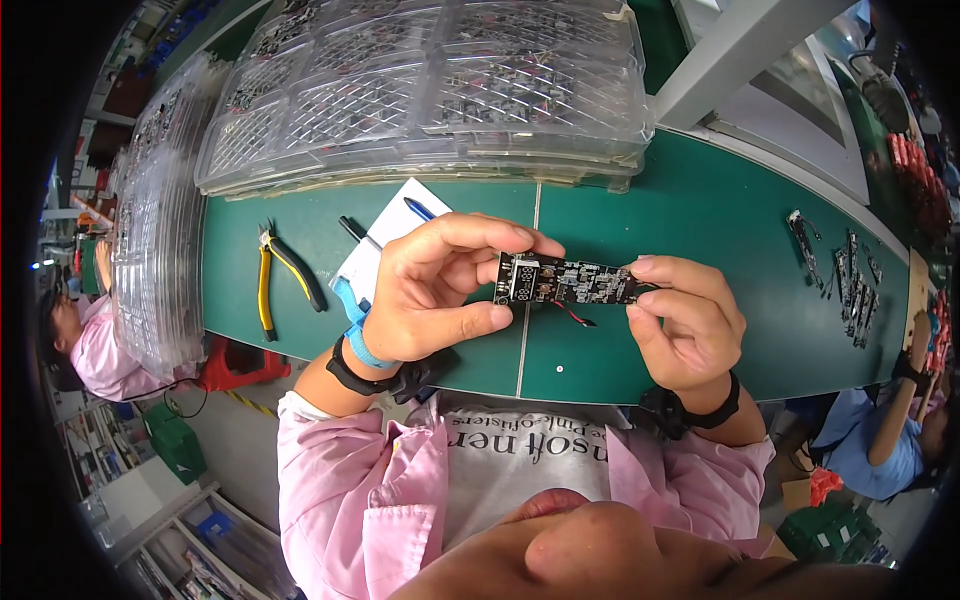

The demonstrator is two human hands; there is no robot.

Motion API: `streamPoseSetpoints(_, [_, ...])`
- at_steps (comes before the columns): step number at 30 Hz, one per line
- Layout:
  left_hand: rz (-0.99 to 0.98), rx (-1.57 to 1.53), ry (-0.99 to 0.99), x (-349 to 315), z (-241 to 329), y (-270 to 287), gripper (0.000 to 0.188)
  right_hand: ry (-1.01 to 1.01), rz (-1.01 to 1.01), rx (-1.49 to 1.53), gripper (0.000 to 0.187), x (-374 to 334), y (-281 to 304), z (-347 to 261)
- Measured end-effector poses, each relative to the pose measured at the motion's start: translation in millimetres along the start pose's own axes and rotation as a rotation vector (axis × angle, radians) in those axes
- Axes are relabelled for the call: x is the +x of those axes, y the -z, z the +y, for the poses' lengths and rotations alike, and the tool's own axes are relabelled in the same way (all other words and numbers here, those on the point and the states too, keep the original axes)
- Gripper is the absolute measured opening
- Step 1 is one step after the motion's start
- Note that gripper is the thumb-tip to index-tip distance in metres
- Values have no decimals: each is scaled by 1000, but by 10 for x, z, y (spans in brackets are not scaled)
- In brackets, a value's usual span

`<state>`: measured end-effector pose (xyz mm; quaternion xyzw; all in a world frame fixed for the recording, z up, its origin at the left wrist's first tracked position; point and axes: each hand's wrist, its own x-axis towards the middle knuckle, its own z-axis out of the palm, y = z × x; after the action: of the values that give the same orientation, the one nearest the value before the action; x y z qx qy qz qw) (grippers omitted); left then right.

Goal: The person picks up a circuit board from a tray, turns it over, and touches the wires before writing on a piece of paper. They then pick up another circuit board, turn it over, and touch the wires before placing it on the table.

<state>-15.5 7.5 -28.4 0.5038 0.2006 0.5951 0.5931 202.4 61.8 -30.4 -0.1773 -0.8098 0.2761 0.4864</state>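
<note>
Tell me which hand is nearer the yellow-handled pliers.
Left. The left hand grips the circuit board just right of the yellow-handled pliers; the right hand holds the board's far end, farther away.

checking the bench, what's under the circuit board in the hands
Under the circuit board, held by the left hand and right hand, a red-and-black wire dangles over the green mat. The board's underside is hidden.
</note>
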Motion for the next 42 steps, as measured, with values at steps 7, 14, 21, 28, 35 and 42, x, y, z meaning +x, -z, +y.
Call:
streamPoseSetpoints(7, [1,-12,16,-5,-4,4,43,12,-4,3,20,-8,5,-8])
streamPoseSetpoints(14, [3,-21,26,1,13,-5,42,22,1,4,20,-3,4,-12])
streamPoseSetpoints(21, [2,-12,2,6,-5,-4,41,62,-4,-10,21,-8,-5,0])
streamPoseSetpoints(28, [-21,15,-21,15,-17,21,40,92,-3,-25,22,-4,-13,1])
streamPoseSetpoints(35, [-7,2,-4,14,-10,11,40,70,65,-1,24,2,-51,3])
streamPoseSetpoints(42, [29,-8,37,11,-7,13,41,50,79,14,23,3,-61,4])
